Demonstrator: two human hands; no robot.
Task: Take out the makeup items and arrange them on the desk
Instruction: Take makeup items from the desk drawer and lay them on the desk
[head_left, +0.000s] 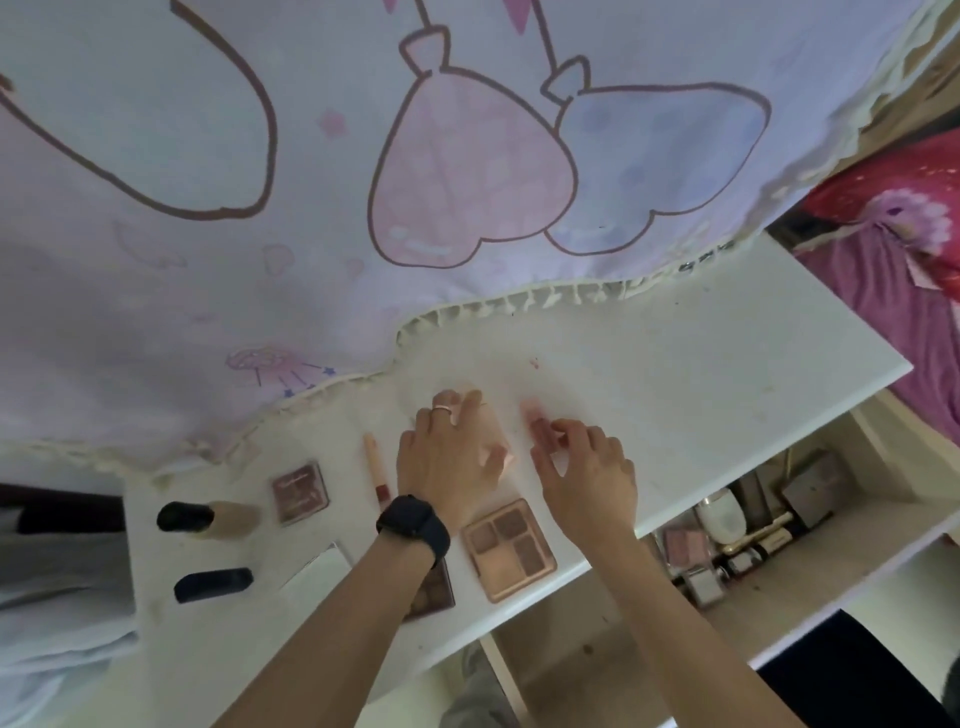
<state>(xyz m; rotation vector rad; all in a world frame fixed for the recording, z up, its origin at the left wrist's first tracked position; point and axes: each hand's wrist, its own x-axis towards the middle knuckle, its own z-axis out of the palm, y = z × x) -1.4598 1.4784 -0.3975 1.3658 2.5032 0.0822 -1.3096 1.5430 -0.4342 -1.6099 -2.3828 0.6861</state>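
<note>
Your left hand, wearing a dark watch, is lying over a pale pink item on the white worktop, its grip stretched flat rather than curled. Just beside it, your right hand is pinching a small pink tube between thumb and fingertips, low over the worktop. A four-pan palette is sitting near both wrists. Further left, a lip tube, a small square palette, a black-capped bottle and a dark tube are lying apart from one another. A printed curtain is hanging along the worktop's far edge.
</note>
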